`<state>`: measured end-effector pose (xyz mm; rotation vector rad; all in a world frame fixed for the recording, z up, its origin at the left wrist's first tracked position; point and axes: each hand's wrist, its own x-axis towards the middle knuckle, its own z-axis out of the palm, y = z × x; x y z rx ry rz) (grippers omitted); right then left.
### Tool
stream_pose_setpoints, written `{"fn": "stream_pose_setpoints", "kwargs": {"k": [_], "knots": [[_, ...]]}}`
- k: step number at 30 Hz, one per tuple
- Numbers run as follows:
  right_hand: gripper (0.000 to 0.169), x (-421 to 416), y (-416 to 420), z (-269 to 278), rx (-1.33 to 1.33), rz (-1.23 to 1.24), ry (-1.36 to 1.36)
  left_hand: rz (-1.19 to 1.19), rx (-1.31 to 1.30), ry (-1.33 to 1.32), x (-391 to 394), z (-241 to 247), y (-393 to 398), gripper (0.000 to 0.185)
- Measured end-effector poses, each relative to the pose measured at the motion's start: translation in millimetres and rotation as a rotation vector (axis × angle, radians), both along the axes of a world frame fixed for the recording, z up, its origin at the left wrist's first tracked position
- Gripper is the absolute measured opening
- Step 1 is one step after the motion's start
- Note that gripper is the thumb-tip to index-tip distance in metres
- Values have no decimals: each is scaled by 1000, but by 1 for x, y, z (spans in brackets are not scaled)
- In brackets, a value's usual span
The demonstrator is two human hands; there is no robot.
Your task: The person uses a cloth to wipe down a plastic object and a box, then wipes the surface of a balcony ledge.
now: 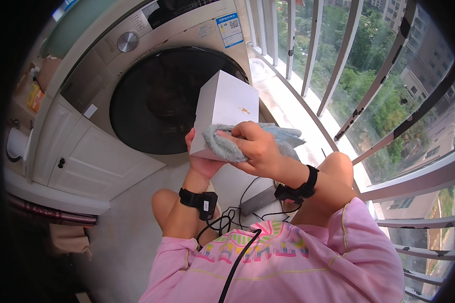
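A white box (235, 94) with a small brownish mark on one face is held up in front of me. My left hand (204, 163) grips its lower end from below, the thumb along the left side. In my right hand (256, 149) is a bunched grey-blue cloth (225, 146), pressed against the box's near lower part. Loose folds of the cloth hang out to the right of that hand. The left fingers are partly hidden behind the box.
A front-loading washing machine (155, 110) with a dark round door stands straight ahead. White railing bars (307, 49) and a window run along the right. A white cabinet door (94, 159) is at the left. Black cables (227, 223) and a grey box (258, 200) lie between my legs.
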<state>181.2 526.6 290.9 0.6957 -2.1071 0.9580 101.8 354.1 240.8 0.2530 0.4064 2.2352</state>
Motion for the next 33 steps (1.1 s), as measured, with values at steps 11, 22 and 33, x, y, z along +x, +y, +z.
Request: {"fn": "stream_pose_setpoints", "kwargs": {"k": [11,22,33], "knots": [[72,-67,92,-11,-435,-440,-525,-116,172,17,5,-19,-13,89],[103,-36,54,9,-368,-49,-544,139,81,183,-6,-17,-29,85],[68,-42,65,-1,-571,151,-858,185,-54,302,-2,-3,-23,83]]}}
